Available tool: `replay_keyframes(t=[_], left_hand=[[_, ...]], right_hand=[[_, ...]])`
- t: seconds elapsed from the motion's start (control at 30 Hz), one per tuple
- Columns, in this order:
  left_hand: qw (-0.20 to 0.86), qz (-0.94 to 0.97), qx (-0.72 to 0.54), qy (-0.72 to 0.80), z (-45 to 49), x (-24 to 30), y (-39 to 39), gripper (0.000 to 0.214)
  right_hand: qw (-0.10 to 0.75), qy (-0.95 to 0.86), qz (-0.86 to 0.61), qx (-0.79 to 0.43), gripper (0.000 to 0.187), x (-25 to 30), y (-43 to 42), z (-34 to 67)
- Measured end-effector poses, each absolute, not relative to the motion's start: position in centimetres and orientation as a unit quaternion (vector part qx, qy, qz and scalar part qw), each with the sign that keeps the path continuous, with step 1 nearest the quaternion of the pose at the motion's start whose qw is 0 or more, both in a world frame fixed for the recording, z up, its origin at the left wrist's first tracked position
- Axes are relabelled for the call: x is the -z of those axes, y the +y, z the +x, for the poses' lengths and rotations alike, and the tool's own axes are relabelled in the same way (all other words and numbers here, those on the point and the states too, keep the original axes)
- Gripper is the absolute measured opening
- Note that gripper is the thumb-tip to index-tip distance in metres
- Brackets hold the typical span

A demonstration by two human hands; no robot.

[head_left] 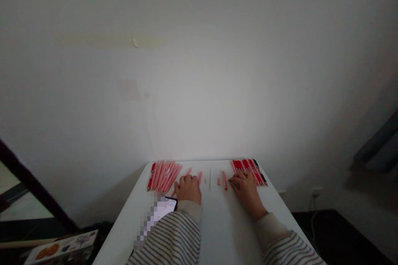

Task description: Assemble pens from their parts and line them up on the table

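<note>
My left hand (188,189) rests on the white table (214,219) with its fingers curled under, next to a row of several pink pen barrels (163,175). A loose pink piece (200,178) lies just right of its knuckles. My right hand (246,187) lies flat-ish, fingers reaching into a row of several red pens (247,166) at the far right; whether it grips one is unclear. Between the hands lie a thin white refill (210,178) and a short pink part (224,180).
A phone (166,207) with a lit screen lies on the table under my left forearm. A colourful printed box (60,248) sits low at the left, off the table. A plain white wall stands right behind the table's far edge.
</note>
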State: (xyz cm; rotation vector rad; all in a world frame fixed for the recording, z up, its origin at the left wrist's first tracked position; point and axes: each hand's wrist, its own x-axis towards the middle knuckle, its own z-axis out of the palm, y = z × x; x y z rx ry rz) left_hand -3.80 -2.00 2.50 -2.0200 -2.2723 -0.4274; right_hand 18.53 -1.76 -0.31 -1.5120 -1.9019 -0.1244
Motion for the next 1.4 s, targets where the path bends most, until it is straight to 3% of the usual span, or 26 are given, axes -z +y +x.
replay_keyframes(t=[0.2, 1.07, 1.4], left_hand=[[0.039, -0.657, 0.141, -0.74, -3.8, -2.3, -1.9, 0.034], [0.041, -0.651, 0.163, -0.741, -3.8, -2.4, -1.9, 0.03], [0.043, -0.643, 0.205, -0.736, -4.0, -2.2, -1.8, 0.034]], right_hand=[[0.392, -0.732, -0.553, 0.067, 0.021, -0.3, -2.0, 17.7], [0.337, -0.73, -0.584, 0.116, 0.014, -0.8, -2.5, 14.4], [0.41, -0.727, -0.546, 0.07, 0.022, 0.2, -1.7, 15.8]])
